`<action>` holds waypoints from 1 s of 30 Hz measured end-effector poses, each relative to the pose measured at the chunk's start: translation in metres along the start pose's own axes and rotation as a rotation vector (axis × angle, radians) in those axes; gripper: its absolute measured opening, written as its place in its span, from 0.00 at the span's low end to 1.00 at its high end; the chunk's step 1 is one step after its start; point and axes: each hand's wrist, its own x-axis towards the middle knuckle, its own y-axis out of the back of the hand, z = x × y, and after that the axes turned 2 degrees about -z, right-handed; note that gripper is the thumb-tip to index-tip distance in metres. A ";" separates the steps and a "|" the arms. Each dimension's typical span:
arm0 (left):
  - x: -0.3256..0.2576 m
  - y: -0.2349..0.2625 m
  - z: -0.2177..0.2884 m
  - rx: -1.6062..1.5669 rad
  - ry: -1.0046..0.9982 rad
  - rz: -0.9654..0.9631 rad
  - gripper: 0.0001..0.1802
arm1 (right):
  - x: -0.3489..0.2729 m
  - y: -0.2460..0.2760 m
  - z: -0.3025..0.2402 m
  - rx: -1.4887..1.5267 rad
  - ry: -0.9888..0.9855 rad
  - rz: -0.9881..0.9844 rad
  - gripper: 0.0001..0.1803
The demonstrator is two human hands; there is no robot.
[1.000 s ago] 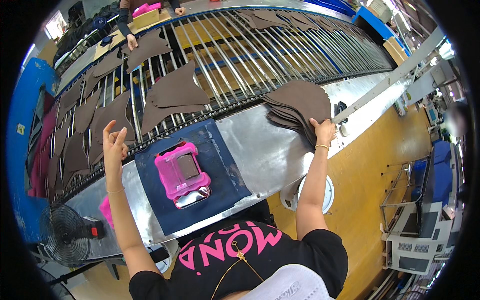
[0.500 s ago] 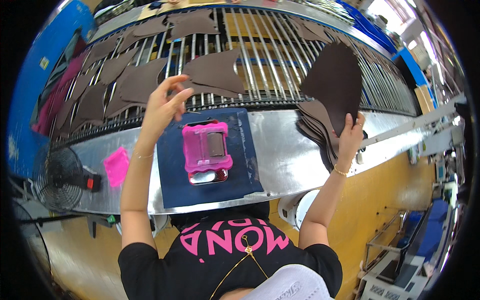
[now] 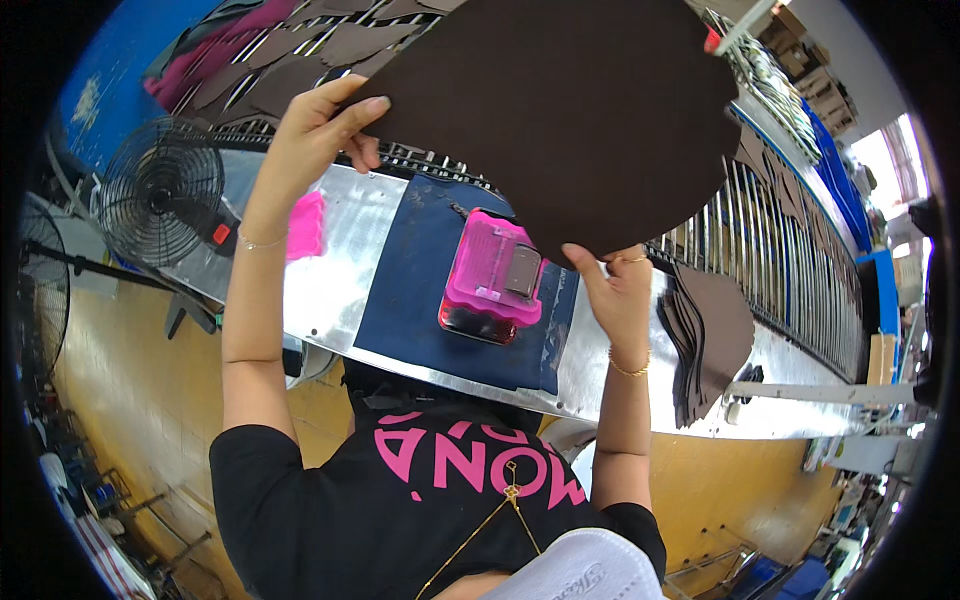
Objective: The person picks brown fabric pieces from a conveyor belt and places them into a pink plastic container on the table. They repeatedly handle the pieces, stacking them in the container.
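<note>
The large dark-brown leather piece (image 3: 580, 110) is lifted off the stack of brown cut pieces (image 3: 705, 335) and held up above the pink stamp tool (image 3: 492, 272), not yet laid down; many pieces remain stacked right of that tool. The left hand (image 3: 315, 135) pinches its left edge with fingers closed on it; the right hand (image 3: 615, 290) grips its lower edge, fingers curled.

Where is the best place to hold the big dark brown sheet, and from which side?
Hold the dark brown sheet by its edges, as both hands do: left hand at the left rim, right hand at the lower rim. It is thin, wide and probably floppy, so two spread grips likely keep it flat.
</note>
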 end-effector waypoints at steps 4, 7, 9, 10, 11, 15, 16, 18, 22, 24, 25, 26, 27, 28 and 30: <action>-0.024 0.033 -0.014 0.307 -0.038 0.135 0.09 | 0.005 -0.019 0.003 -0.259 0.117 -0.158 0.08; -0.040 0.033 -0.019 0.336 0.010 0.156 0.08 | 0.001 -0.020 0.014 -0.236 0.083 -0.178 0.08; -0.048 0.021 -0.020 0.317 0.022 0.114 0.07 | -0.003 -0.010 0.014 -0.341 0.145 -0.161 0.07; -0.050 0.017 -0.026 0.333 0.043 0.075 0.06 | -0.006 -0.003 0.014 -0.394 0.176 -0.152 0.07; -0.051 0.012 -0.031 0.348 0.062 0.034 0.06 | -0.010 0.007 0.016 -0.440 0.169 -0.159 0.07; -0.043 -0.022 -0.050 0.408 0.137 -0.209 0.04 | -0.032 0.033 0.019 -0.519 0.116 -0.116 0.05; -0.041 -0.031 -0.052 0.416 0.100 -0.236 0.04 | -0.041 0.043 0.029 -0.517 0.070 -0.105 0.05; -0.035 -0.052 -0.053 0.431 0.023 -0.292 0.03 | -0.063 0.063 0.042 -0.511 -0.095 -0.067 0.07; -0.018 -0.086 -0.056 0.538 -0.393 -0.379 0.05 | -0.099 0.098 0.054 -0.428 -0.240 0.062 0.10; -0.013 -0.105 -0.056 0.542 -0.427 -0.452 0.06 | -0.117 0.128 0.059 -0.494 -0.287 0.059 0.10; -0.010 -0.114 -0.055 0.544 -0.443 -0.485 0.06 | -0.121 0.138 0.052 -0.507 -0.332 0.077 0.11; -0.008 -0.122 -0.054 0.584 -0.449 -0.530 0.06 | -0.123 0.149 0.042 -0.514 -0.382 0.062 0.11; -0.004 -0.132 -0.053 0.617 -0.465 -0.582 0.07 | -0.127 0.161 0.027 -0.527 -0.435 0.057 0.10; -0.001 -0.140 -0.051 0.656 -0.475 -0.626 0.08 | -0.127 0.171 0.015 -0.537 -0.482 0.044 0.11; 0.006 -0.158 -0.053 0.626 -0.542 -0.634 0.09 | -0.129 0.187 -0.003 -0.530 -0.480 0.093 0.11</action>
